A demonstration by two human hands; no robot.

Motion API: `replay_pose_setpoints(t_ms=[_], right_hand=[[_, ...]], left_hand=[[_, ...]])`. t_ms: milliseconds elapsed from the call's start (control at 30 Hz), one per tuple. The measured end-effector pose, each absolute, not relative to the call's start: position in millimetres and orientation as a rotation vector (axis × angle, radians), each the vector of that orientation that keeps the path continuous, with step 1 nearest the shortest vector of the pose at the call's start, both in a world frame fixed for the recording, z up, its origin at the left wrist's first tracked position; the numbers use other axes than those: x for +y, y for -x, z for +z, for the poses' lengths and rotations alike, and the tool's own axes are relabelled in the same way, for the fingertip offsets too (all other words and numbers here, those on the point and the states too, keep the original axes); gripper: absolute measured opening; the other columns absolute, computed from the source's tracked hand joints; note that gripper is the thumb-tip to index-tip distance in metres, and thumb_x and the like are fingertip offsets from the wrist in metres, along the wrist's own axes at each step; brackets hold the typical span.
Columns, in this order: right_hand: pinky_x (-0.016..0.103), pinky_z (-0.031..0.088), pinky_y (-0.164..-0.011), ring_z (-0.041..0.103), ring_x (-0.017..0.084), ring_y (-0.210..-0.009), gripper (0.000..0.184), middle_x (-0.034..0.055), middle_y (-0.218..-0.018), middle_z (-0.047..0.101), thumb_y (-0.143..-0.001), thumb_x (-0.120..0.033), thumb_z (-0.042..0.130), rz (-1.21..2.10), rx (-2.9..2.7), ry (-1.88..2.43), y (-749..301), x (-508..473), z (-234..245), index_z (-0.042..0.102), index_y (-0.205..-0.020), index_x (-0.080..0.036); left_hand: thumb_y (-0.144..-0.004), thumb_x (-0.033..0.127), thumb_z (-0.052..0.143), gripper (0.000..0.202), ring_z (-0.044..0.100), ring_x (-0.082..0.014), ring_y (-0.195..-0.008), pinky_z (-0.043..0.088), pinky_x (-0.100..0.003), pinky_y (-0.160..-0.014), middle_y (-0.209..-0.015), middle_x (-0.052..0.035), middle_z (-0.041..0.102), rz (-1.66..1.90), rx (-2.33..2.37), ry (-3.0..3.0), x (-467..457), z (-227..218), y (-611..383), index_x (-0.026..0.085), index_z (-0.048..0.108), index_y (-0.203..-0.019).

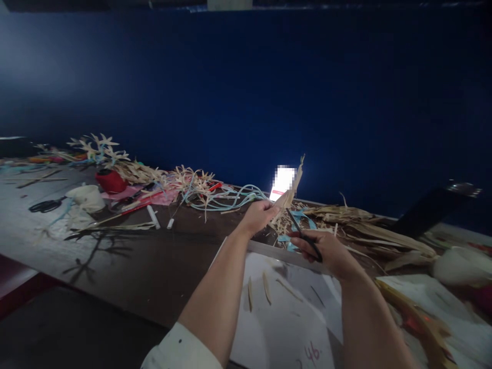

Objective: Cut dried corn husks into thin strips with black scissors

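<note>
My left hand (258,217) is closed around the lower part of a pale dried corn husk (292,188) that points upward. In my right hand (322,246) is a pair of dark-handled scissors (308,241), with the blades reaching up to the husk. Whether the blades are parted I cannot tell. Beneath both forearms lies a white sheet (286,307) with several thin husk slivers on it. Small husk clippings (279,225) and a light blue ribbon (307,220) lie just beyond my hands.
A lit phone screen (282,182) stands behind the husk against the dark blue wall. Long dried husks (369,220) lie to the right. At left are husk flowers (192,179), blue cords (234,200), another pair of scissors (46,205) and a white tape roll (86,197).
</note>
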State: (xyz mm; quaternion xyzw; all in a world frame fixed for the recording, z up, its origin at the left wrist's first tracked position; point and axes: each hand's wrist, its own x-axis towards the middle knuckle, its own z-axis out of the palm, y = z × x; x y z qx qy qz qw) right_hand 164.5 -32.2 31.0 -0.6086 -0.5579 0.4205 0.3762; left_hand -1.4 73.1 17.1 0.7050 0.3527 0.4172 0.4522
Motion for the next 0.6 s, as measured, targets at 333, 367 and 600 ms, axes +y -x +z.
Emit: replay_pose_setpoints(t_ms=[333, 367, 600], right_hand=[[0.022, 0.036, -0.044, 0.05, 0.011, -0.048, 0.042, 0.0, -0.055, 0.059, -0.063, -0.043, 0.069, 1.024, -1.306, 1.597, -166.0, -19.7, 12.1, 0.066, -0.094, -0.016], [0.022, 0.035, -0.043, 0.049, 0.011, -0.047, 0.041, 0.0002, -0.054, 0.059, -0.063, -0.043, 0.069, 1.027, -1.305, 1.601, -164.7, -20.0, 12.7, 0.066, -0.093, -0.016], [0.022, 0.038, -0.043, 0.053, 0.012, -0.049, 0.039, 0.0017, -0.058, 0.061, -0.059, -0.041, 0.072, 0.932, -1.096, 1.544, -160.0, -21.4, 19.3, 0.067, -0.087, -0.016]], left_hand=[[-0.072, 0.04, 0.047, 0.029, 0.036, -0.0076, -0.05, 0.027, -0.021, -0.049, -0.051, 0.0045, 0.04, 1.154, 1.027, -1.761, 70.8, 20.6, -2.1, 0.014, 0.051, -0.06], [-0.072, 0.039, 0.047, 0.028, 0.036, -0.0075, -0.05, 0.027, -0.021, -0.049, -0.05, 0.0046, 0.04, 1.164, 1.045, -1.759, 70.5, 21.3, -2.3, 0.015, 0.05, -0.058], [-0.073, 0.036, 0.046, 0.026, 0.039, -0.0081, -0.052, 0.029, -0.021, -0.051, -0.052, 0.004, 0.043, 1.182, 1.107, -1.802, 70.0, 20.3, -4.4, 0.015, 0.05, -0.058]])
